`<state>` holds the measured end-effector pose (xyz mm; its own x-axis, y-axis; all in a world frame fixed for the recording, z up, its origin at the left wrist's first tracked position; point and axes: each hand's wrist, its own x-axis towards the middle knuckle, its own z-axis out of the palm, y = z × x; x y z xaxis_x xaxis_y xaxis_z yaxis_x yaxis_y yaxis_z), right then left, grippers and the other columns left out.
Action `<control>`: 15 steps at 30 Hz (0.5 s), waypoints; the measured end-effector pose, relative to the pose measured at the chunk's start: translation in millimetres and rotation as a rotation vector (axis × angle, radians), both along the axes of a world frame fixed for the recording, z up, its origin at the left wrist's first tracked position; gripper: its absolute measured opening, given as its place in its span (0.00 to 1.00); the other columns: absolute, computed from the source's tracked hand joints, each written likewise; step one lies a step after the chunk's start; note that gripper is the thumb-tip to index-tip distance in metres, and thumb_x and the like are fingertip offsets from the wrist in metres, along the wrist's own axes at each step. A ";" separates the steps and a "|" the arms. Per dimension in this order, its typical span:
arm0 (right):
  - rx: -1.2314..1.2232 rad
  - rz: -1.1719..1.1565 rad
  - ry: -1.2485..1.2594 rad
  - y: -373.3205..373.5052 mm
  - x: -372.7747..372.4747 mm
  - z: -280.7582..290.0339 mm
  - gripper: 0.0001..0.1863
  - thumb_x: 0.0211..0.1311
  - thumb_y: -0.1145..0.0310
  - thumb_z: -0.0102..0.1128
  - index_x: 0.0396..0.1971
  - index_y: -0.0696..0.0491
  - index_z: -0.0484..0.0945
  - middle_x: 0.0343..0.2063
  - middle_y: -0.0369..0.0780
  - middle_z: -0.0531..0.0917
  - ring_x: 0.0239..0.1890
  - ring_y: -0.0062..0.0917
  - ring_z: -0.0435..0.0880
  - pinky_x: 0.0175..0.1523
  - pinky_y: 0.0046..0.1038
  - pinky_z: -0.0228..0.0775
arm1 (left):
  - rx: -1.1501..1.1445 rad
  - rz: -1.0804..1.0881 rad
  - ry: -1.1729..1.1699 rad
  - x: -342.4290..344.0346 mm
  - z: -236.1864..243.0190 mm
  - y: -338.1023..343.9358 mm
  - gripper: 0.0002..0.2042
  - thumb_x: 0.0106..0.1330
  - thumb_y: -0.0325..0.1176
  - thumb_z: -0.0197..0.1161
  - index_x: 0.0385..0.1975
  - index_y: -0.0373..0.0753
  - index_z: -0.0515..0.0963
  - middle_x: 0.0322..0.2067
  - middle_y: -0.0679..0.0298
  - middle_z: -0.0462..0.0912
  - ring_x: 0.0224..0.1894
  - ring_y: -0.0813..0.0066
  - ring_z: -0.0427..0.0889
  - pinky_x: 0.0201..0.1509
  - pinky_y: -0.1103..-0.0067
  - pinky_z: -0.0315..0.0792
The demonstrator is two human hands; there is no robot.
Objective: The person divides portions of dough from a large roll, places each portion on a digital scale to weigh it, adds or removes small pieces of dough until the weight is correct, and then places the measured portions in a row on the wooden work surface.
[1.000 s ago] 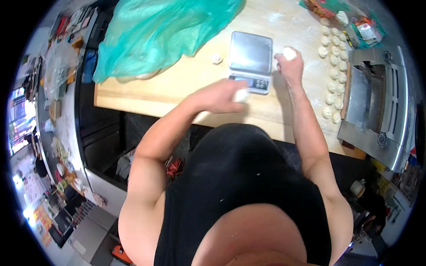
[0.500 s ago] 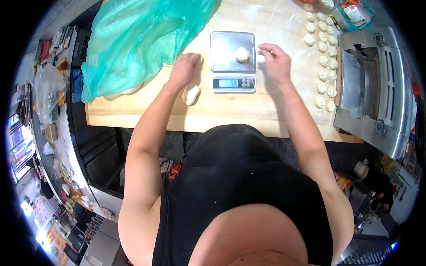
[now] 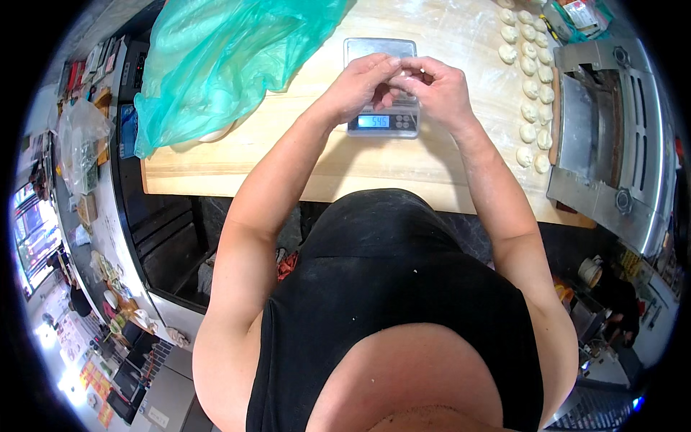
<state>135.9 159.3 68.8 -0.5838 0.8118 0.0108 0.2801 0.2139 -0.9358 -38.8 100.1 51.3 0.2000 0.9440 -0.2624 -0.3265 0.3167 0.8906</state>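
My left hand [image 3: 360,86] and my right hand [image 3: 443,90] meet fingertip to fingertip over the digital kitchen scale [image 3: 380,47]. The fingers of both are curled and closed. A small pale bit of dough [image 3: 423,71] shows at my right fingers; whatever my left fingers hold is hidden. The hands cover most of the silver weighing plate, so the dough ball seen there earlier is out of sight. Below them the lit display [image 3: 373,122] and its buttons face me.
Several round dough pieces [image 3: 529,90] stand in rows along the right of the floured wooden table [image 3: 237,173]. Beside them is a metal machine [image 3: 612,129]. A green plastic sheet [image 3: 223,65] covers pale dough [image 3: 214,135] at the left.
Both hands have come together over the scale, the left from beside it. The loose dough piece by my left hand is gone from the tabletop. The reading on the display has changed.
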 end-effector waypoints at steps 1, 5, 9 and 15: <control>-0.024 -0.041 0.020 -0.6 0.1 -1.8 0.13 0.54 0.67 0.69 0.38 0.56 0.84 0.30 0.38 0.86 0.33 0.18 0.83 0.42 0.21 0.74 | -0.007 0.028 -0.010 2.3 1.1 -0.2 0.16 0.72 0.44 0.51 0.42 0.36 0.73 0.26 0.66 0.76 0.24 0.82 0.73 0.26 0.85 0.66; -0.038 -0.033 -0.010 1.2 3.8 -2.3 0.13 0.53 0.66 0.69 0.37 0.56 0.84 0.33 0.39 0.86 0.34 0.19 0.83 0.42 0.22 0.74 | -0.037 0.095 -0.075 7.2 0.5 -0.8 0.13 0.70 0.40 0.54 0.43 0.35 0.73 0.27 0.65 0.76 0.25 0.82 0.73 0.25 0.85 0.65; -0.062 0.035 -0.008 8.3 6.6 -9.6 0.16 0.54 0.68 0.67 0.42 0.57 0.82 0.36 0.40 0.86 0.37 0.21 0.83 0.46 0.23 0.74 | -0.079 0.116 -0.133 6.2 -6.2 0.7 0.10 0.69 0.37 0.55 0.36 0.35 0.72 0.27 0.65 0.75 0.26 0.79 0.74 0.28 0.83 0.68; 0.127 0.060 -0.041 14.0 7.2 -24.1 0.28 0.52 0.78 0.52 0.58 0.59 0.69 0.55 0.48 0.75 0.53 0.32 0.77 0.59 0.31 0.68 | -0.159 0.233 -0.183 4.5 -9.6 2.8 0.13 0.68 0.42 0.57 0.31 0.38 0.69 0.26 0.65 0.73 0.25 0.80 0.72 0.27 0.82 0.67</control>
<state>143.2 173.3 44.7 -0.6330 0.7693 0.0864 0.3007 0.3471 -0.8883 -34.3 102.8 41.7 0.0409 0.9202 -0.3894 -0.5566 0.3446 0.7559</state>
